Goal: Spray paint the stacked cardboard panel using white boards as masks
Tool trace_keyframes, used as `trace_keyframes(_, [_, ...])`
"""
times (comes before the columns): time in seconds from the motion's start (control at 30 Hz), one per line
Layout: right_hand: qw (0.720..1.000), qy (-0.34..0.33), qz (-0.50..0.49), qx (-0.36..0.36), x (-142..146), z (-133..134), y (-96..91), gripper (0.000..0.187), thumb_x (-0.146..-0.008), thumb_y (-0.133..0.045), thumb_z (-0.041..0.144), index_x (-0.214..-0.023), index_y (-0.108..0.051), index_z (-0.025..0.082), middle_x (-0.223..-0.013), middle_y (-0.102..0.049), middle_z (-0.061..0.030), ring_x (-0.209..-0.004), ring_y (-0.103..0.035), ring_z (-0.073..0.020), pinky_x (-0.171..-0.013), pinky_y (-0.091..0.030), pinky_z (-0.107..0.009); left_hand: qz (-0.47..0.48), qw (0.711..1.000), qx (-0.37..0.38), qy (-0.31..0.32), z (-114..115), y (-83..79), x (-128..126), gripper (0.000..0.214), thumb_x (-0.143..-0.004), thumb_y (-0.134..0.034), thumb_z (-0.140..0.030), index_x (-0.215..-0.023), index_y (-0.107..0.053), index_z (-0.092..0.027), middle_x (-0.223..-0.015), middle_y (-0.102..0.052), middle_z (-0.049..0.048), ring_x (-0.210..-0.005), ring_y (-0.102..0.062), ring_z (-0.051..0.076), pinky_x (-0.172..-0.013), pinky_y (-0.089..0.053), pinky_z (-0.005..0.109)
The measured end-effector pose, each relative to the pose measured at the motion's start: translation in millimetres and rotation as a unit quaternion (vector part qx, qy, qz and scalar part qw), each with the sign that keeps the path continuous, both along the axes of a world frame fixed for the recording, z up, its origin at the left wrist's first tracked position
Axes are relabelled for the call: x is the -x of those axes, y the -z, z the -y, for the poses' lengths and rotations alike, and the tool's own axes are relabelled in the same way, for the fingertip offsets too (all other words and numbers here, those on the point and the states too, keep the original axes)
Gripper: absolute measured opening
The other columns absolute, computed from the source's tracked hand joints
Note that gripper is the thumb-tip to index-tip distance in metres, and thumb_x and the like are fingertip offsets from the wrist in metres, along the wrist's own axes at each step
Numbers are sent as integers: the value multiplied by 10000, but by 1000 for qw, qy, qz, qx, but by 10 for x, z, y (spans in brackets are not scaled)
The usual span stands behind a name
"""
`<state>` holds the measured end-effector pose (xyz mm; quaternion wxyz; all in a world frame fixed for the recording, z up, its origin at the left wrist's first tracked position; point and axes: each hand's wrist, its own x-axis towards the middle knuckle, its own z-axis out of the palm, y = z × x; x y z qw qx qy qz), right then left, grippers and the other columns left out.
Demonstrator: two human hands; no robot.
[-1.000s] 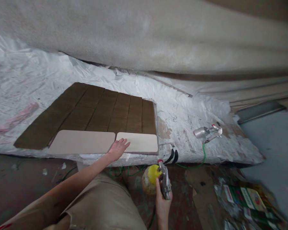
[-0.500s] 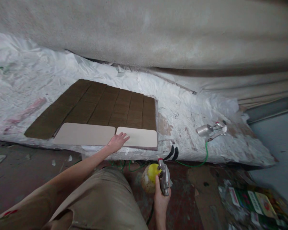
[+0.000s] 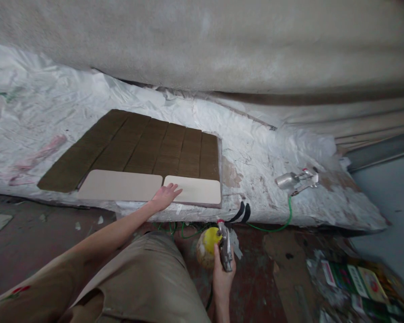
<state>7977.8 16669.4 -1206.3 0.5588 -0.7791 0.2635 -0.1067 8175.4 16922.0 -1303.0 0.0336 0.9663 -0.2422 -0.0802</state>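
Note:
My left hand (image 3: 166,195) lies flat with fingers spread on the near edge of a pale beige panel (image 3: 198,190), right where it meets a second, longer beige panel (image 3: 121,185). Behind both panels lie several dark brown ribbed panels (image 3: 148,143) laid side by side on a white plastic-covered bench (image 3: 256,157). My right hand (image 3: 222,278) is closed round a metal spray gun (image 3: 225,251) with a yellow cup (image 3: 207,246), held low over the floor below the bench edge.
A second silver spray gun (image 3: 298,180) rests on the bench at right, with a green hose (image 3: 283,220) running down from it. A large beige sheet (image 3: 202,45) hangs behind. Printed cartons (image 3: 353,282) and scraps litter the floor at right.
The view has shifted slightly; my right hand with the spray gun has drifted a little left and up. My left hand stays on the beige panels.

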Motion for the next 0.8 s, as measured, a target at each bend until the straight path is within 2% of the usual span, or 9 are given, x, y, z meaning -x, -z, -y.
trace_keyframes(0.27, [998,-65,-3,6,52,-39,-26,298,-796,-641,400,-967,-650,156,-899,-685,-59,-857,-633,-194,-811,-502,-302,0,1000,1,0,-2,17,-1,464,-856,-464,-77,-1281,-524,-254,-1143,-525,127,-1065,-494,275,-746,-483,347])
trace_keyframes(0.4, [1000,-23,-2,8,58,-19,-32,382,-762,-668,435,-1015,-658,149,-974,-705,-84,-896,-649,-214,-838,-511,-323,-8,1000,5,-2,1,-5,3,467,-859,-447,-80,-1289,-522,-246,-1142,-527,137,-1068,-493,279,-751,-487,358])
trace_keyframes(0.5, [1000,8,-7,7,60,29,-13,398,-755,-674,435,-1020,-668,137,-958,-710,-88,-886,-649,-220,-803,-517,-317,-4,1000,4,3,-2,-24,3,454,-861,-451,-86,-1282,-523,-240,-1146,-525,133,-1061,-493,275,-745,-487,355])
trace_keyframes(0.63, [1000,18,2,24,67,119,9,452,-755,-677,431,-1086,-652,124,-982,-699,-89,-917,-638,-226,-814,-502,-320,3,1000,-2,6,-4,-12,-5,437,-860,-463,-82,-1262,-529,-240,-1126,-534,124,-1036,-503,269,-721,-482,335])
trace_keyframes(0.8, [999,23,9,32,74,166,-11,416,-775,-660,424,-1070,-642,131,-963,-690,-80,-899,-634,-220,-811,-498,-321,5,1000,-3,4,-2,20,-9,458,-857,-448,-76,-1274,-521,-252,-1154,-526,127,-1057,-495,262,-721,-481,322])
